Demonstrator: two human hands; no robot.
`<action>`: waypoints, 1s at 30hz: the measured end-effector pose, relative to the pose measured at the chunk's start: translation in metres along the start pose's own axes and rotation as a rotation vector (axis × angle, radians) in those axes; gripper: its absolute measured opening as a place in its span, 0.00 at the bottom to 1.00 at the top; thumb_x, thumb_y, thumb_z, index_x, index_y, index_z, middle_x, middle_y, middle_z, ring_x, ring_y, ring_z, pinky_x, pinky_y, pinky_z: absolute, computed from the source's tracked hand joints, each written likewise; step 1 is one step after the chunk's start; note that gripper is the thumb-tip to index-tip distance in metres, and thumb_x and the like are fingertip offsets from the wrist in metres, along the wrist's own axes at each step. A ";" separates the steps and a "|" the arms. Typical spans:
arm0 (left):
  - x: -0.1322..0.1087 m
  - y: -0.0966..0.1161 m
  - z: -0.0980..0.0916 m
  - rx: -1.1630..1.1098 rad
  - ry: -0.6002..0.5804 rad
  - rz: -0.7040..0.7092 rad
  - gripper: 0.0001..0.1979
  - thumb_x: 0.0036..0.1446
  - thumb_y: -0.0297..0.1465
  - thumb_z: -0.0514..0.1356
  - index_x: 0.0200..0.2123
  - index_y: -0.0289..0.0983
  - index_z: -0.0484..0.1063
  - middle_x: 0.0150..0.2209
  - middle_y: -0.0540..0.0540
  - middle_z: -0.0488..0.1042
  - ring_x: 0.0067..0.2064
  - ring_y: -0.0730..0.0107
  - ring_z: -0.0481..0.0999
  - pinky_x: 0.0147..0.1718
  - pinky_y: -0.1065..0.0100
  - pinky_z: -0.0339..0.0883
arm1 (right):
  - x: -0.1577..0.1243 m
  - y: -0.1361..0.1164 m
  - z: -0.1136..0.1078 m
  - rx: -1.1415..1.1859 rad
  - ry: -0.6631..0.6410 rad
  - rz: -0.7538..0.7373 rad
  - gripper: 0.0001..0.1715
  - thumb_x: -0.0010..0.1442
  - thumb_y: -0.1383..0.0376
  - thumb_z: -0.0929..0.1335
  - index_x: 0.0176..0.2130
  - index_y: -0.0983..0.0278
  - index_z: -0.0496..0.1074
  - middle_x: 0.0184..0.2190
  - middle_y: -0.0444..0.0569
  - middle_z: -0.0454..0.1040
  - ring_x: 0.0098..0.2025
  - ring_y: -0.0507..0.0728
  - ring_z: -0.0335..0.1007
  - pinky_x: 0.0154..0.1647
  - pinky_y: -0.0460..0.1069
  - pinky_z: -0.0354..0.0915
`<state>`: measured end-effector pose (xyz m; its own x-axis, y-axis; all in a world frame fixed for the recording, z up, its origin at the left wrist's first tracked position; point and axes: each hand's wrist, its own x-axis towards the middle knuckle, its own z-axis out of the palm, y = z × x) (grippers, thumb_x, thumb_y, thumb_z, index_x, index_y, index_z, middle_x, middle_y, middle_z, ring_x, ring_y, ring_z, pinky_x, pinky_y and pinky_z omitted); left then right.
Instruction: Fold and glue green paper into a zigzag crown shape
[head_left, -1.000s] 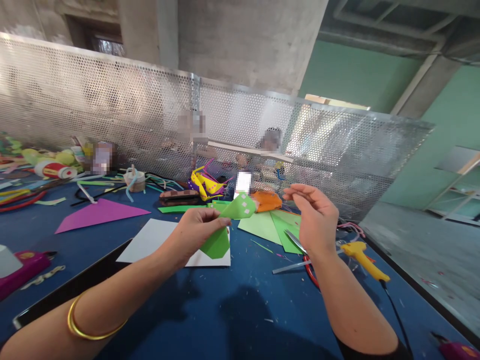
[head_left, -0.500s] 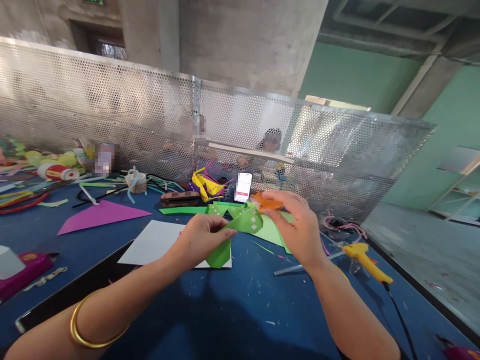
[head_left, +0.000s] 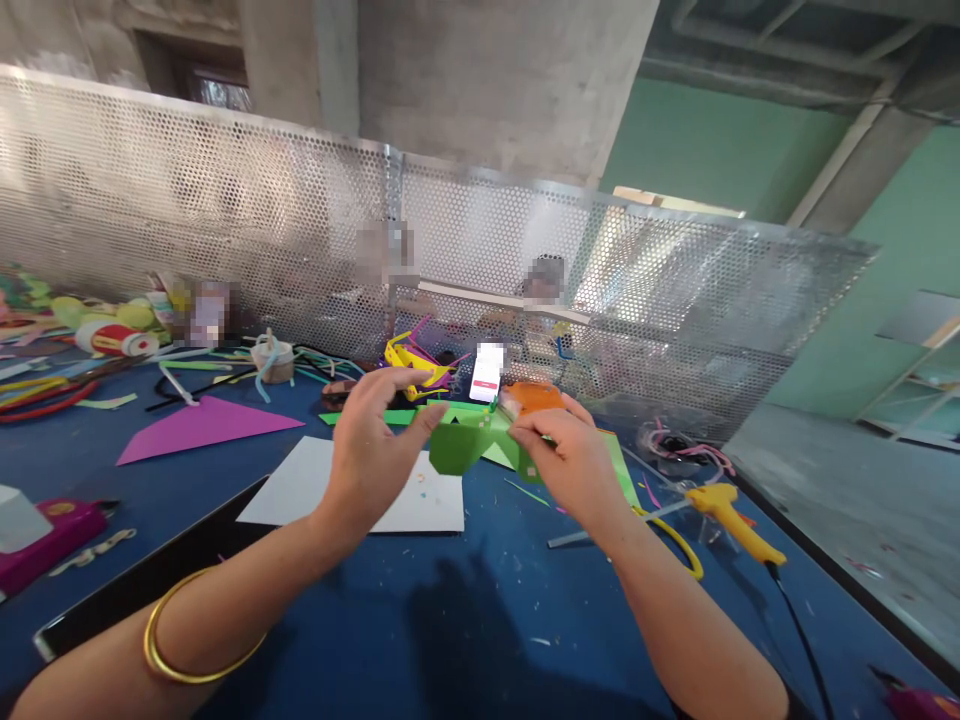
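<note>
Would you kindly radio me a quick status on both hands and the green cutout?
Right hand pinching green cutout. Left hand open, thumb near cutout. Orange piece and white paper close by.

The green cutout [head_left: 456,452] is partly hidden at right.

Matt, paper-like green cutout [head_left: 456,455]; shiny perforated metal screen [head_left: 300,235]; smooth plastic glue gun [head_left: 733,526]
</note>
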<state>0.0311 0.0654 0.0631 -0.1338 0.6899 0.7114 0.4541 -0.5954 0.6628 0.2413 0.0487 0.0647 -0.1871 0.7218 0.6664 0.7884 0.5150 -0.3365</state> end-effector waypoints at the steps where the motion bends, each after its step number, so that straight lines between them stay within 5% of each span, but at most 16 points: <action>1: 0.002 -0.001 0.000 -0.078 0.055 -0.078 0.12 0.54 0.40 0.63 0.37 0.39 0.75 0.41 0.45 0.77 0.46 0.60 0.74 0.50 0.60 0.64 | 0.001 0.003 -0.001 0.027 0.020 0.051 0.12 0.63 0.63 0.65 0.30 0.59 0.74 0.31 0.40 0.79 0.33 0.53 0.71 0.64 0.62 0.49; 5: -0.001 0.000 0.003 -0.404 -0.063 -0.463 0.15 0.53 0.44 0.63 0.27 0.38 0.72 0.29 0.49 0.75 0.36 0.66 0.74 0.36 0.68 0.66 | 0.004 0.007 -0.003 0.103 0.061 0.168 0.15 0.62 0.60 0.64 0.27 0.60 0.73 0.23 0.39 0.75 0.25 0.51 0.65 0.64 0.62 0.50; 9: -0.009 0.005 0.008 -0.569 -0.226 -0.677 0.20 0.47 0.44 0.68 0.36 0.36 0.71 0.30 0.48 0.78 0.35 0.67 0.77 0.35 0.69 0.67 | 0.004 0.005 -0.001 0.164 0.109 0.198 0.15 0.60 0.59 0.64 0.26 0.60 0.74 0.22 0.39 0.73 0.25 0.52 0.65 0.63 0.63 0.51; 17: -0.013 0.007 0.012 -0.573 -0.148 -0.624 0.34 0.47 0.36 0.69 0.58 0.38 0.67 0.29 0.50 0.81 0.30 0.71 0.78 0.31 0.71 0.68 | 0.001 0.004 0.013 0.251 0.081 0.293 0.14 0.59 0.58 0.65 0.29 0.60 0.76 0.28 0.46 0.76 0.33 0.57 0.68 0.40 0.54 0.63; 30: -0.010 0.005 0.013 -0.613 -0.151 -0.648 0.32 0.43 0.32 0.71 0.55 0.40 0.73 0.29 0.50 0.79 0.33 0.70 0.75 0.22 0.77 0.66 | 0.006 0.005 0.011 0.260 0.025 0.225 0.12 0.61 0.60 0.65 0.33 0.60 0.78 0.31 0.45 0.79 0.34 0.55 0.72 0.38 0.50 0.65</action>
<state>0.0464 0.0609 0.0564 -0.0630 0.9873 0.1457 -0.2250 -0.1562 0.9618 0.2380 0.0606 0.0600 -0.0083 0.8208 0.5712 0.6319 0.4470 -0.6332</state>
